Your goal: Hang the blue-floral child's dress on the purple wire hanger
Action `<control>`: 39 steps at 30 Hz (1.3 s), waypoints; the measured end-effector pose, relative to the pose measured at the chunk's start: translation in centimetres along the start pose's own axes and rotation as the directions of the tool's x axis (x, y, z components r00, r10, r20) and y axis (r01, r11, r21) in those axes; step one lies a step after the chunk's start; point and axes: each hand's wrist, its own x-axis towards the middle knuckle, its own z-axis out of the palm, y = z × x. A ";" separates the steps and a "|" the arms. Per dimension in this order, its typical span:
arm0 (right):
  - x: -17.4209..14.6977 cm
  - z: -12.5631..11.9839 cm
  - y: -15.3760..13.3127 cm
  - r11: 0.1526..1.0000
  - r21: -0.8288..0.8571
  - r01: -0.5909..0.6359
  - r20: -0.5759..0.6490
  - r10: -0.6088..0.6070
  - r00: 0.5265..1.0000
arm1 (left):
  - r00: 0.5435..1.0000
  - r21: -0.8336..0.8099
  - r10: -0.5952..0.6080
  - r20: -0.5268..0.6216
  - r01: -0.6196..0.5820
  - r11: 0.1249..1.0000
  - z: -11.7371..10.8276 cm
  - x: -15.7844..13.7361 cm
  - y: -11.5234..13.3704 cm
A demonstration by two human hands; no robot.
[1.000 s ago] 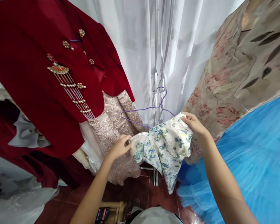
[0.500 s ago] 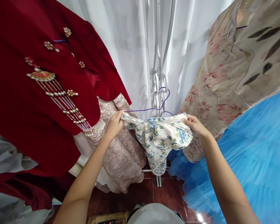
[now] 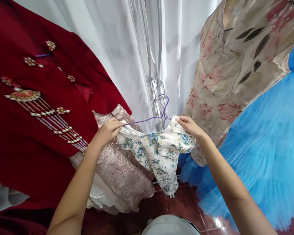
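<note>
A white garment with blue flowers [image 3: 159, 150], a top or a dress, hangs on a purple wire hanger [image 3: 147, 120]. The hanger's hook lies against the white loops of a rack [image 3: 158, 86]; whether it is caught on one I cannot tell. My left hand [image 3: 109, 131] is closed in a pinch at the garment's left shoulder, beside the left end of the hanger. At the opposite shoulder, my right hand [image 3: 189, 125] pinches the cloth edge between thumb and fingers. Between both hands the neckline is spread and sags, and the lower part droops toward the floor.
On the left hang a dark red jacket [image 3: 63, 130] with beaded ornaments and a pink brocade skirt [image 3: 127, 173]. A beige floral dress [image 3: 210, 88] and a blue tulle gown [image 3: 259, 147] fill the right. White curtain [image 3: 107, 42] hangs behind, above red floor tiles [image 3: 186, 202].
The garment's right shoulder has risen with my right hand, and my left hand has come slightly lower. The neckline now dips more in the middle. The whole view has shifted slightly.
</note>
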 end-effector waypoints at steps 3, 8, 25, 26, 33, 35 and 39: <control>0.6 1.2 0.4 0.987 0.114 -0.111 0.073 0.103 0.992 | 0.998 0.062 -0.016 -0.054 0.020 0.998 -0.8 -0.1 0.8; 0.9 1.8 -0.3 0.978 0.122 -0.169 0.074 0.161 0.984 | 0.999 0.130 -0.008 0.041 0.002 0.992 -1.0 -0.1 1.8; 0.4 0.2 -2.6 0.981 -0.148 -0.121 0.010 0.124 0.992 | 0.937 -0.264 -0.302 -0.174 0.251 0.931 4.7 2.3 6.9; 0.4 0.0 -2.8 0.979 -0.167 -0.117 0.003 0.120 0.993 | 0.921 -0.339 -0.361 -0.150 0.295 0.893 4.4 1.9 6.9; 0.4 -0.6 -3.5 0.969 -0.225 -0.105 0.033 0.116 0.993 | 0.648 -0.826 -0.762 0.005 0.432 0.361 3.8 -1.1 6.0; 0.5 -0.6 -3.4 0.969 -0.229 -0.095 0.043 0.107 0.993 | 0.591 -0.858 -0.807 -0.023 0.402 0.318 3.8 -1.2 6.1; 0.7 -0.7 -3.2 0.972 -0.230 -0.056 0.035 0.066 0.997 | 0.576 -0.869 -0.815 -0.063 0.370 0.329 3.2 -0.7 6.5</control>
